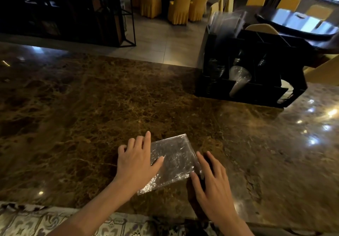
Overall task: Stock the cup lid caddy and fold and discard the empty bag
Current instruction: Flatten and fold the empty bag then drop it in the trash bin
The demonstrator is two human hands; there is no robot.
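A clear, crinkled plastic bag (174,159) lies folded flat into a rough rectangle on the brown marble counter (91,111), close to the near edge. My left hand (136,159) rests flat on the bag's left side, fingers spread, thumb pressing on the plastic. My right hand (211,184) lies flat at the bag's right edge, its fingertips touching the lower right corner. The black cup lid caddy (245,67) stands at the counter's far right, holding stacks of clear lids and cups in its compartments.
Patterned tiles (45,221) show below the counter's near edge. Beyond the counter are a black metal shelf frame (113,15), yellow-covered chairs (179,3) and a dark round table (297,23). Bright light reflections dot the counter at the right.
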